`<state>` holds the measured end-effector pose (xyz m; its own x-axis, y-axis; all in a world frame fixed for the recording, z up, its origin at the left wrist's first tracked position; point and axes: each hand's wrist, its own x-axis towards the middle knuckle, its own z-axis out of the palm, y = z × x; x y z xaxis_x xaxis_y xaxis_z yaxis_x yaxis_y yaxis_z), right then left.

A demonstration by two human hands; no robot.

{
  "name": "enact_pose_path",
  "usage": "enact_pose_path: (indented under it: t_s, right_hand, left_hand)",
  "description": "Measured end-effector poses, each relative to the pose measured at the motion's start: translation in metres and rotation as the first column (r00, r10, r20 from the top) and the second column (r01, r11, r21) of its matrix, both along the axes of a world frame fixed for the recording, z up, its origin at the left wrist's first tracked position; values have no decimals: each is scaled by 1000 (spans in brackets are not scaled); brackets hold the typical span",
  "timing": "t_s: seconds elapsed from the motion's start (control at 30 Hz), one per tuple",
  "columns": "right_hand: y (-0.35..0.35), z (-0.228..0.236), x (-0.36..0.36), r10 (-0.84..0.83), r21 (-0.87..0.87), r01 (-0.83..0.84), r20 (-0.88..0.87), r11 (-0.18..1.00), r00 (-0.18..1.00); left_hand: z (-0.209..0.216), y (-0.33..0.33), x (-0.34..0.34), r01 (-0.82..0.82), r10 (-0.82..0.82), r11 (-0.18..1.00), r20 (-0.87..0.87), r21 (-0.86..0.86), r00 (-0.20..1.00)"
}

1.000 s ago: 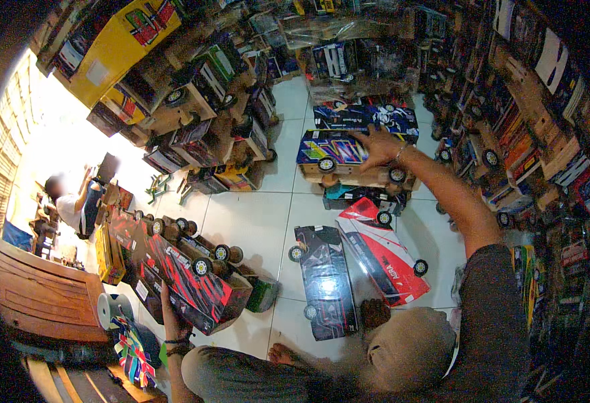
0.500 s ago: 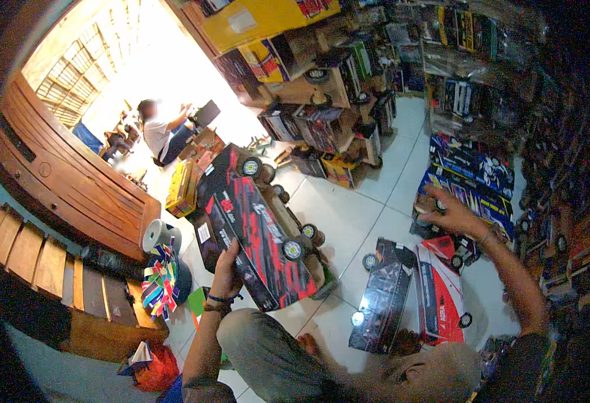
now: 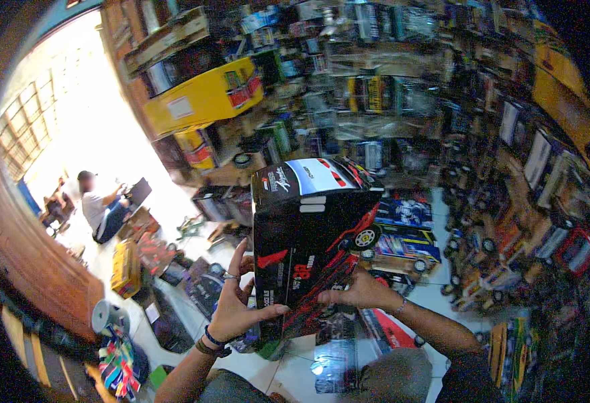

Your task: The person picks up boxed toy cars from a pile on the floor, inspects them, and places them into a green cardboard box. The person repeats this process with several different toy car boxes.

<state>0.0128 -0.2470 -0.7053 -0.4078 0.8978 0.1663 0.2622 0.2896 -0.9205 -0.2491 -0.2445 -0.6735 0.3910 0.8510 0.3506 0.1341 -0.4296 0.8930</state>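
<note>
A black toy truck [image 3: 285,235] with red graphics, a pale blue-and-white panel and a spoked wheel is held up in front of me, tilted. My left hand [image 3: 236,312] supports its left side, thumb across the lower face and fingers spread along the edge. My right hand [image 3: 365,290] grips the lower right side, its thumb against the body and its other fingers partly hidden behind. Below it on the tiles lie another dark toy truck [image 3: 335,359] and a red-and-white toy truck [image 3: 392,329].
Shelves crowded with toy vehicles line the back and right. A yellow toy truck body [image 3: 204,94] sticks out from a shelf. At left are a wooden door [image 3: 39,221] and a bin of coloured strips [image 3: 120,363]. Beyond the doorway a person [image 3: 100,208] sits.
The toy truck has been lifted and turned, its panelled end now upward. My right hand has come over from the floor trucks on the right to hold it. The view has swung right.
</note>
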Motion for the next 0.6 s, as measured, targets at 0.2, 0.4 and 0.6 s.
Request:
enact_pose_path:
  t_s: [0.2,0.4,0.6]
  right_hand:
    - [-7,-34,31,-349,-273,278,-262,921,900]
    - [47,-47,116,-533,-508,282,-459,814,711]
    - [102,-75,255,-618,-368,538,-141,758,774]
  left_hand:
    - [-19,30,41,216,-207,926,59,-308,976]
    - [-60,63,-18,-120,64,976,-283,-184,957]
    - [-147,83,-147,-647,527,723,-799,242,289]
